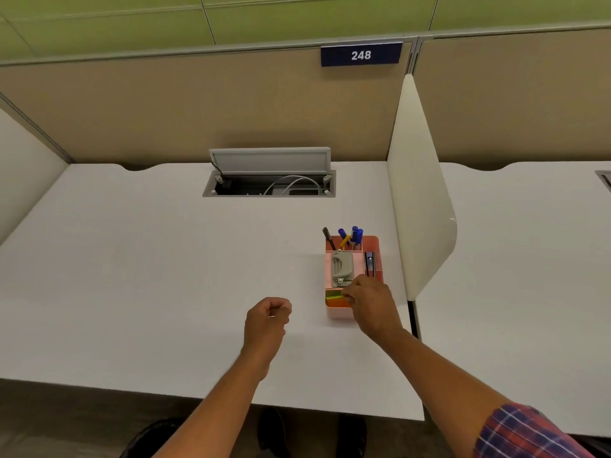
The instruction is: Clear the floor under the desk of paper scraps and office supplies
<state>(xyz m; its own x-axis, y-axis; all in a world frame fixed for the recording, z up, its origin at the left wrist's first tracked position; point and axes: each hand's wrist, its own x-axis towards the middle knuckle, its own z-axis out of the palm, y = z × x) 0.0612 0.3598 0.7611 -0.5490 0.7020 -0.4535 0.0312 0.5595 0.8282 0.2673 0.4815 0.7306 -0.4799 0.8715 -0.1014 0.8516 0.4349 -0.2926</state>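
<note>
A pink desk organizer [372, 242] stands on the white desk [148, 276] near the right divider. It holds several blue pens [355, 234], a grey hole punch [342, 268], a black clip [370, 264] and green and orange sticky notes [334, 299] in its front compartment. My right hand [372, 305] is over the front compartment, fingertips pinched on the edge of the sticky notes. My left hand [267, 320] hovers over the desk to the left of the organizer, loosely curled with nothing visible in it.
An open cable hatch [269, 178] with wires sits at the desk's back centre. A white divider panel [420, 193] rises just right of the organizer. A number plate 248 [361, 55] hangs on the beige partition. Dark floor and chair parts [274, 431] show below the desk's front edge.
</note>
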